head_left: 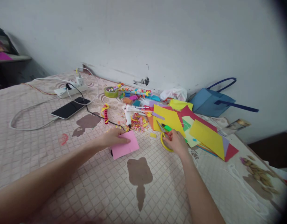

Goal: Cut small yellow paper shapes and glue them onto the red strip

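My left hand [114, 137] pinches a pink sheet of paper [125, 146] between thumb and fingers, above the patterned table cover [94, 183]. To the right, my right hand [176, 141] is closed at the handles of a pair of scissors [166, 143] with yellow and red grips, the blades pointing up and left. Right beside the blades is a bright green pen-shaped thing [167, 128], partly behind the hand. A white glue gun [128, 115] stands behind the pink paper. Small coloured paper scraps [139, 122] lie around it.
Coloured paper sheets [207, 137] are piled at the right, before a blue bag [211, 101]. A phone [70, 108], cables and a power strip [72, 91] occupy the left. Green tape [111, 92] sits near the wall. White cord [244, 189] lies at the lower right.
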A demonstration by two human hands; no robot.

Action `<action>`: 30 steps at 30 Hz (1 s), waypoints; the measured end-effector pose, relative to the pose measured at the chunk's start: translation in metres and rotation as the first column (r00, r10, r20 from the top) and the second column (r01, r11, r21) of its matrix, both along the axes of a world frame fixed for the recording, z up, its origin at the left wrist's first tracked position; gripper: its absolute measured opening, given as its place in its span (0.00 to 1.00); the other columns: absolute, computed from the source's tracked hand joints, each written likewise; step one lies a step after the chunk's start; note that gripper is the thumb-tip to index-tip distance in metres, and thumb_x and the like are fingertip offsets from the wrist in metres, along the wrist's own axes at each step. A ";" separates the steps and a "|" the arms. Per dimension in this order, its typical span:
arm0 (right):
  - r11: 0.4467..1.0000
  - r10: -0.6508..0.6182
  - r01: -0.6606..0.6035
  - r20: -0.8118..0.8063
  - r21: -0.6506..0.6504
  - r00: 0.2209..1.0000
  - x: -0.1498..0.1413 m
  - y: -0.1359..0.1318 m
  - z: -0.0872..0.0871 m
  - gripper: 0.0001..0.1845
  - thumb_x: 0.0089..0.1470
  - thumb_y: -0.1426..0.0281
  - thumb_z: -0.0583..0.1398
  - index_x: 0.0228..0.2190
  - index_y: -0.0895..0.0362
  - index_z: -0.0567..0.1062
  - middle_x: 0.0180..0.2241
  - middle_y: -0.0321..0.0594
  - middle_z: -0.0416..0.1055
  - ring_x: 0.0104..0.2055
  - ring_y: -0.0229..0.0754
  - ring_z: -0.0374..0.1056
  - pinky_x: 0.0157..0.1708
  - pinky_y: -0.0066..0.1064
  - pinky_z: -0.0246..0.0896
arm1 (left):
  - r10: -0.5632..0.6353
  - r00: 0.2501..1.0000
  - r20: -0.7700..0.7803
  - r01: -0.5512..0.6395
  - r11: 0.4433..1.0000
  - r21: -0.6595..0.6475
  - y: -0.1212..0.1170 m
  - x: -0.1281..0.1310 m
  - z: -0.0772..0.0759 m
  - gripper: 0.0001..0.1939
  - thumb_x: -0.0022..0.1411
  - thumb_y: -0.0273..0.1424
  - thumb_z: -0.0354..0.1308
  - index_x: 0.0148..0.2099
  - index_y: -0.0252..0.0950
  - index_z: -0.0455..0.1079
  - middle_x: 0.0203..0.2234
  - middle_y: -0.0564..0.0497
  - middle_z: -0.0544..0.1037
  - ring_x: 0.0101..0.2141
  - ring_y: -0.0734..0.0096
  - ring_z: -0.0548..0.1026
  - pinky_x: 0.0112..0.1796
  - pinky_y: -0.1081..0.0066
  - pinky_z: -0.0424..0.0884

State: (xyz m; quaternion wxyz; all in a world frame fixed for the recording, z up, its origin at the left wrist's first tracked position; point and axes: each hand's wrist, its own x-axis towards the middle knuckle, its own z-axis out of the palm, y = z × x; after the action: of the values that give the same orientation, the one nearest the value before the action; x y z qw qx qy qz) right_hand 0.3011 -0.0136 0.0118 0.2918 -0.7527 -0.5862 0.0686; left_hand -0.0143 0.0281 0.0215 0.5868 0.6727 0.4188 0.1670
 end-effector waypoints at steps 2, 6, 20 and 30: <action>1.000 -0.023 0.023 0.013 -0.015 1.000 0.008 0.000 -0.005 0.15 0.37 0.67 0.64 0.24 0.54 0.62 0.27 0.37 0.63 0.33 0.48 0.63 0.33 0.34 0.54 | -0.012 0.999 0.039 0.013 0.999 -0.030 0.001 -0.001 0.000 0.14 0.50 0.40 0.61 0.32 0.33 0.70 0.22 0.51 0.75 0.20 0.73 0.71 0.19 0.78 0.60; 0.999 -0.039 0.038 -0.037 -0.026 0.999 0.011 0.000 -0.012 0.16 0.37 0.67 0.64 0.25 0.53 0.61 0.25 0.36 0.62 0.31 0.46 0.63 0.29 0.31 0.52 | -0.028 0.995 0.093 0.035 0.997 -0.074 0.005 -0.003 -0.001 0.15 0.52 0.41 0.60 0.32 0.32 0.70 0.21 0.50 0.74 0.21 0.73 0.71 0.20 0.77 0.61; 0.959 0.272 -0.243 -0.694 0.143 0.667 -0.060 -0.007 0.018 0.25 0.41 0.46 0.57 0.31 0.53 0.63 0.24 0.32 0.60 0.17 0.33 0.55 0.15 0.26 0.53 | 0.092 0.954 0.284 -0.024 0.972 -0.234 0.016 -0.013 0.008 0.15 0.49 0.39 0.63 0.34 0.31 0.73 0.25 0.48 0.77 0.23 0.73 0.72 0.23 0.77 0.64; 0.955 0.249 -0.253 -0.884 0.156 0.395 -0.125 -0.033 0.004 0.21 0.35 0.67 0.69 0.28 0.54 0.62 0.25 0.31 0.67 0.19 0.31 0.58 0.14 0.21 0.48 | -0.112 0.988 0.105 0.111 0.994 0.009 0.011 -0.007 0.002 0.17 0.49 0.42 0.61 0.28 0.31 0.69 0.19 0.52 0.72 0.20 0.75 0.68 0.20 0.77 0.59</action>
State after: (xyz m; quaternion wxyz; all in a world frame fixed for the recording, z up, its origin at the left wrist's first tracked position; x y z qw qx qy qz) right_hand 0.1757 -0.0469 0.0158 0.5421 -0.5046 -0.4482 0.5006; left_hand -0.0211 0.0392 0.0238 0.6154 0.6862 0.3488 0.1697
